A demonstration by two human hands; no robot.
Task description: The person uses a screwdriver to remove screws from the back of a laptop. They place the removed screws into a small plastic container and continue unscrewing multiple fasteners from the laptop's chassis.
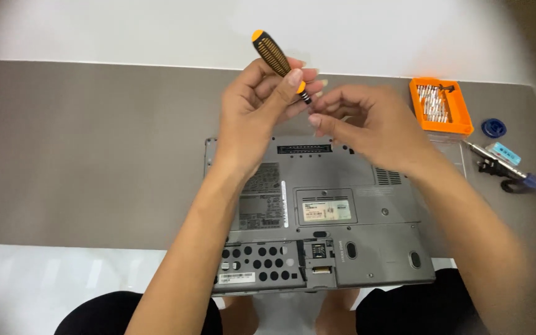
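Note:
My left hand (pixel 262 108) grips a screwdriver (pixel 274 54) with a black and orange ribbed handle, held up with the handle's end pointing away to the upper left. My right hand (pixel 367 121) pinches the screwdriver's metal tip end with thumb and fingers; the bit itself is hidden between them. Both hands hover above a grey laptop (pixel 367 205) that lies upside down on the table, its bottom panel with labels, vents and round holes facing up.
An orange tray (pixel 460 115) of screwdriver bits sits at the right, with a clear lid (pixel 451 149) beside it. Further right lie a blue round cap (pixel 493 128), a small light blue box (pixel 504 152) and a dark tool (pixel 497 167). The grey table (pixel 94 155) ends near my knees.

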